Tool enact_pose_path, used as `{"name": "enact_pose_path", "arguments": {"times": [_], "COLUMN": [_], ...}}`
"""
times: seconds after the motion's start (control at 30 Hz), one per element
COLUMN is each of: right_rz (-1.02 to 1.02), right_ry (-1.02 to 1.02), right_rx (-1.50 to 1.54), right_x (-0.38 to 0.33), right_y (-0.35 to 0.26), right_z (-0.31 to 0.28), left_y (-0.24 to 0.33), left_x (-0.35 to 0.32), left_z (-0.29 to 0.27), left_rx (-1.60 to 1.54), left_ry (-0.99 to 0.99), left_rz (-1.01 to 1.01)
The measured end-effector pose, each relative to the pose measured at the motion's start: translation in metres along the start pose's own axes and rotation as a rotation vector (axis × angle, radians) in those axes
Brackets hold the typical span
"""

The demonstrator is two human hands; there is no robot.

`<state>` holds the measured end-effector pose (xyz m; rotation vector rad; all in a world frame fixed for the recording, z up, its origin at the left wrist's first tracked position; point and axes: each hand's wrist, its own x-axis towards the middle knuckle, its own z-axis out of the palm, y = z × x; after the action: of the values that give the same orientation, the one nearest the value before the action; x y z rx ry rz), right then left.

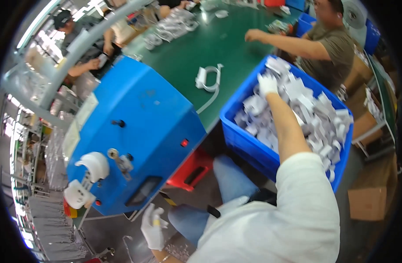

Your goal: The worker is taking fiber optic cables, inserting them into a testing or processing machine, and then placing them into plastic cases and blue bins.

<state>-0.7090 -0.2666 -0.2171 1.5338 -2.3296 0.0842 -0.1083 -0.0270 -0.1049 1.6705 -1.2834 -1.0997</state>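
1. A long green tabletop (170,65) runs away from where I stand, with a heap of white coils (174,26) at its far left side.
2. On the near left sits a big blue machine (144,105), with white rounded parts (95,166) on its front.
3. Beyond the bin's far side, a co-worker (332,52) in a brown shirt stretches an arm over the green surface.
4. The blue bin (244,147) stands to the person's right, beside the tabletop, heaped with white pieces.
5. A red stool (190,171) shows between machine and bin.
6. One loose white coil (209,81) lies on the green, its tail trailing toward the machine.
7. The right hand (267,84), gloved white, is at the heap; I can't tell whether its fingers grasp anything.
8. The left hand (153,228), also gloved, hangs low by the knee, fingers loosely bent; a yellowish patch shows there, and whether it's something held I can't tell.
9. Smallest are the white pieces (299,92), jumbled inside the bin.
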Motion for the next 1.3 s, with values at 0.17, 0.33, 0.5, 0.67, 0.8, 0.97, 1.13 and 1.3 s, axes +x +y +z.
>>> {"name": "enact_pose_path", "arguments": {"times": [0.17,0.33,0.5,0.67,0.8,0.97,1.13,1.3], "right_rz": [0.065,0.155,-0.111,-0.301,-0.603,-0.804,-0.864,-0.798], "right_ry": [0.109,0.214,-0.102,-0.341,-0.661,0.017,0.497,0.386], "right_rx": [-0.072,0.869,1.714,2.049,1.906,1.842,1.67,1.748], "right_x": [0.008,-0.02,-0.131,-0.193,-0.185,-0.169,-0.16,-0.154], "right_y": [0.0,-0.016,-0.141,-0.22,-0.246,-0.286,-0.304,-0.304], "right_z": [-0.036,-0.184,-0.288,-0.329,-0.351,-0.387,-0.399,-0.405], "left_y": [-0.003,0.04,0.124,0.161,0.154,0.177,0.17,0.169], "left_x": [-0.005,0.006,0.035,0.032,0.035,0.023,0.024,0.035], "left_z": [-0.001,0.014,0.07,0.059,-0.01,-0.07,-0.075,-0.074], "left_rx": [-0.064,-0.111,0.122,0.085,-0.061,-0.066,0.055,0.137], "left_ry": [-0.008,-0.214,-0.016,0.452,0.645,0.627,0.648,0.679], "left_rz": [-0.005,0.185,0.865,1.026,0.855,0.568,1.003,0.848]}}
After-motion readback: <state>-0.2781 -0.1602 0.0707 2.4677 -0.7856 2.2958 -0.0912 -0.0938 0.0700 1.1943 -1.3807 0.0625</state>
